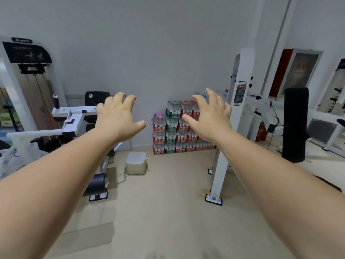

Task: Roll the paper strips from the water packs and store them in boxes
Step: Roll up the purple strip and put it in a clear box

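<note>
Stacked water packs (176,131) in red and green wrap stand against the far wall, several layers high. Both my arms stretch forward at chest height. My left hand (118,116) is empty, palm down, with its fingers spread and bent at the tips. My right hand (210,120) is also empty, fingers spread and nearly straight, and it covers the right part of the stack from view. Both hands are far short of the packs. No paper strips or storage boxes can be made out.
A white gym machine (61,120) with a black roller pad stands at left. A white upright frame (231,128) stands at right, its foot on the beige floor (168,202). A pale cube stool (136,162) sits before the packs. A tall black pad (295,124) is far right.
</note>
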Available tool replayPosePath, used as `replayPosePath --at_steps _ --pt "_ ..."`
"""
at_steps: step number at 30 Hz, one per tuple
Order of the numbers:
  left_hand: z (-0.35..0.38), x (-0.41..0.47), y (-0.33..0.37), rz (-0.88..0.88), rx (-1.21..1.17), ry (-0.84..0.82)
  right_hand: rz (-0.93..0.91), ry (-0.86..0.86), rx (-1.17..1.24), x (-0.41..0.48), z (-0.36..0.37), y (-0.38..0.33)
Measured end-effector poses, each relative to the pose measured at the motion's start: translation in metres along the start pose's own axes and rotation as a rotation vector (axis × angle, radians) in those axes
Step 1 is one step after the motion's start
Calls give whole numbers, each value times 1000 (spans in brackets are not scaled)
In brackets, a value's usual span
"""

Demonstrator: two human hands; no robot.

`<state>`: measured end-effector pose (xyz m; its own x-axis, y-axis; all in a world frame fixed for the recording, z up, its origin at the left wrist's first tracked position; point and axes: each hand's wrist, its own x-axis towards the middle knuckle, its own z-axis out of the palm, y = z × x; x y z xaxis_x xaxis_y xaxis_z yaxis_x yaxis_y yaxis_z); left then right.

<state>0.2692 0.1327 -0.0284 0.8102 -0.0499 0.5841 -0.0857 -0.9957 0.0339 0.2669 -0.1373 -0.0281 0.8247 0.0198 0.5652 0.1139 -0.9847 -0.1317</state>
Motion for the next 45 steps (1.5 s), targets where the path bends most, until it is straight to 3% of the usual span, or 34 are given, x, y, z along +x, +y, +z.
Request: replayPosePath --at_steps 12,24,41,45 --pt "161 159 12 90 -84 -54 37 -108 56 148 158 64" --pt "338 353 59 -17 -59 -226 -4 -245 78 356 309 165" --pt "631 625 -25 96 -80 -458 57 -488 105 635 580 153" --pt "690 685 -35 -8 -184 -501 53 -515 135 695 638 156"
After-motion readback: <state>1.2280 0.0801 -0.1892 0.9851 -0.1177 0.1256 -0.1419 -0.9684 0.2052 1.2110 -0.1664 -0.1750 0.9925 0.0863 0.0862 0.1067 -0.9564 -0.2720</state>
